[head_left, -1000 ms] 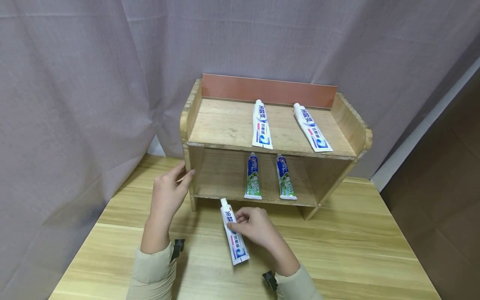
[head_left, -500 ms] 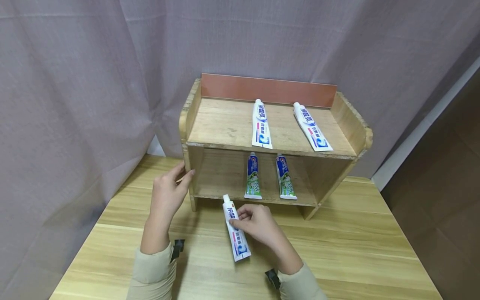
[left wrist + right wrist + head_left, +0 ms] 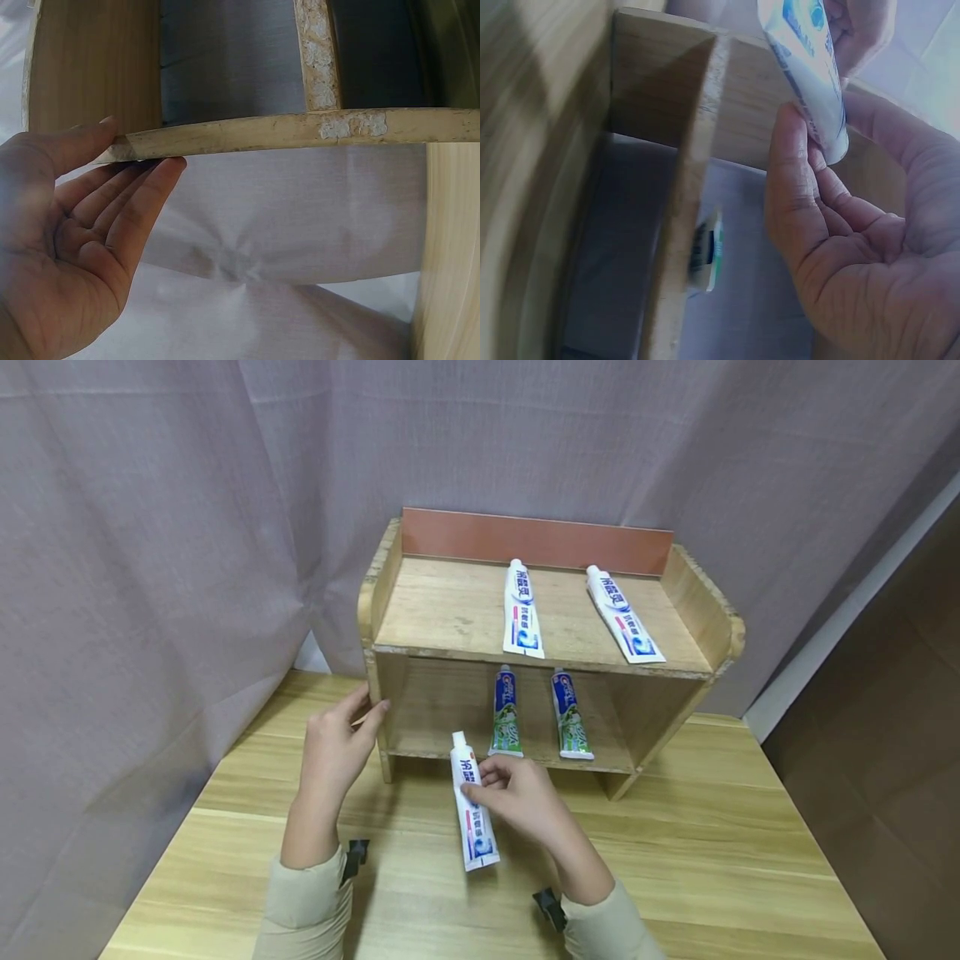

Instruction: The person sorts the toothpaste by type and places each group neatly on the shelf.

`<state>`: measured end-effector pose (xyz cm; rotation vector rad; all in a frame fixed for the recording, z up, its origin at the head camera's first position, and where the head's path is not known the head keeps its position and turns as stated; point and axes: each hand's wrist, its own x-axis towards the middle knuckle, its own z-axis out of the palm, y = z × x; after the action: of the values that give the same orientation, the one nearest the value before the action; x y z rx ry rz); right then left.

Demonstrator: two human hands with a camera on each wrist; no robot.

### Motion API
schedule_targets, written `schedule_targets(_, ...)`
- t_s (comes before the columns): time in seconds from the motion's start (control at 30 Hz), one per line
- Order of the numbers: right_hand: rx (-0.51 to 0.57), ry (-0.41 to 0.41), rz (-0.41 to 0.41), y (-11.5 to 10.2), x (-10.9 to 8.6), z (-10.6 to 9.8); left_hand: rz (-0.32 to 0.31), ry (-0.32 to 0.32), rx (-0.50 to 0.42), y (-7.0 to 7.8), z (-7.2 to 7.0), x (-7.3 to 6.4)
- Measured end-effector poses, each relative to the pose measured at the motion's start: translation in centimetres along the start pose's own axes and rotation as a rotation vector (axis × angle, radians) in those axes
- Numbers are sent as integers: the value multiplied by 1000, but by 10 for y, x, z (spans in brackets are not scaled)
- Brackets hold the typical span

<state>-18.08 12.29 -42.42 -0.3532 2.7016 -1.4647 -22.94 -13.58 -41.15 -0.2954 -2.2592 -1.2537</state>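
Note:
A white toothpaste tube (image 3: 476,837) with blue print is pinched in my right hand (image 3: 523,795), thumb on its front and fingers at its side. It hangs over the table before the lower shelf, cap upward and tilted slightly left. The right wrist view shows the tube (image 3: 814,82) between thumb and fingers. My left hand (image 3: 335,750) grips the left side panel of the small wooden shelf (image 3: 442,618). In the left wrist view, the thumb lies on one face of that panel (image 3: 247,133) and the fingers on the other.
On the upper shelf lie two white toothpaste tubes (image 3: 523,610) (image 3: 626,617). The lower shelf holds two blue-and-green toothpaste tubes (image 3: 506,714) (image 3: 572,716), caps toward the back. A grey curtain (image 3: 525,435) hangs behind. The shelf stands on a wooden table (image 3: 720,843).
My right hand has moved up and slightly right, carrying the white toothpaste tube nearer the lower shelf's front edge. The left hand has stayed on the side panel.

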Motion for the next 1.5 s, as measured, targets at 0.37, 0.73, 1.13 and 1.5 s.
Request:
schedule_targets(0.37,2,20,-16,-20,1,-11,3,-10,-6,-1,0,0)
schedule_targets(0.73,-20,31,-68,-39,6,-22,-4,-11,0,-1,-1,1)
schedule_targets(1.13,-27,70,-126,-61,8,-31,11,-4,-9,0,0,0)
schedule_targets(1.5,-83,76,-177,-82,8,-44,1,9,7,0,1,-1)
